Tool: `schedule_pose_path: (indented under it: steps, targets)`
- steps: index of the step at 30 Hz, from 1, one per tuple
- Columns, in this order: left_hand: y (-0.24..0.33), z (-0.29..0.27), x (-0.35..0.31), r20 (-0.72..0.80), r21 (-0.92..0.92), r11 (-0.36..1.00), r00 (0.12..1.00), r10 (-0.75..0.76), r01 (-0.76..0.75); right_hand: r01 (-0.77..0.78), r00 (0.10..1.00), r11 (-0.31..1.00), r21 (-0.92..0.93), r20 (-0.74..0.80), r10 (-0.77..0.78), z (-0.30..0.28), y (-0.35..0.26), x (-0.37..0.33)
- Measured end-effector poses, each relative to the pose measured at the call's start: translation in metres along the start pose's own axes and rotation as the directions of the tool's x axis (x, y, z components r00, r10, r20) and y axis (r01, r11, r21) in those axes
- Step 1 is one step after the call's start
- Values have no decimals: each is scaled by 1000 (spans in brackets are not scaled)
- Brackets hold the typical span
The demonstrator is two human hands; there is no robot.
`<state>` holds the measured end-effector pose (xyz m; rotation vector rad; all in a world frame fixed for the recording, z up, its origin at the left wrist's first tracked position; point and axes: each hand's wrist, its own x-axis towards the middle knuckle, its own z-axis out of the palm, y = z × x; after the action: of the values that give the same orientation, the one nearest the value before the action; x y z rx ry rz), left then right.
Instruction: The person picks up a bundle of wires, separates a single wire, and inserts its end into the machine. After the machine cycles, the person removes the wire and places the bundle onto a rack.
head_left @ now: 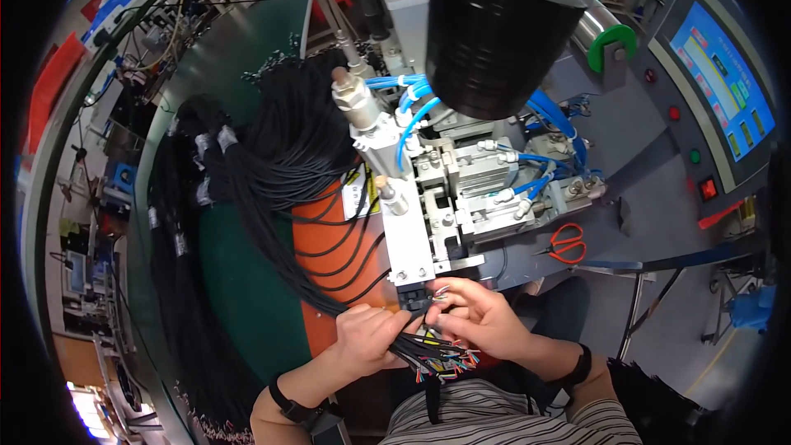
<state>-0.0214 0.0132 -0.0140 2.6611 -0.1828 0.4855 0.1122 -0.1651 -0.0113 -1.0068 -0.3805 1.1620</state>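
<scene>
Separating out wire ends seemed to be in hand: the fingers of the left hand (364,336) curled tight round the black cable bundle (414,348) by the desk's (235,280) near edge — those of the right hand (488,323), almost closed, pinched thin wires (442,292) beside the machine (407,243); next, a steady, fine grip seemed called for.

Colored wire ends (449,358) — too small to count.

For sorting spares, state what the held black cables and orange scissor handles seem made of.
Held black cables: matte sheathing, probably plastic or rubber; coloured wires emerge at the ends. Orange scissor handles: smooth, likely plastic, judging by their even colour.
</scene>
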Motion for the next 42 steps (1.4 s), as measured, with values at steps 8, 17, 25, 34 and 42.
schedule_pose_path:
  steps: [8, 17, 25, 34, 42]
  targets:
    - [8, 4, 13, -139, -215, 976, 988, -69, 38, 127, 991, 992, 25, 23, -128, -12, 16, 0]
    - [-5, -5, 22, 104, -485, 859, 986, -131, 165, 184, 969, 979, 86, 150, -196, -26, 13, 13]
    - [2, -1, 20, 98, -432, 901, 995, 16, 28, 603, 786, 649, -465, 207, -582, -16, 21, 16]
    - [18, 7, 15, 21, -45, 999, 1000, 11, -10, 505, 817, 757, -415, -53, -574, -4, 39, 14]
    - [17, 1, 21, 18, -175, 983, 999, -49, 51, 584, 636, 216, -782, 277, -720, -3, 27, 7]
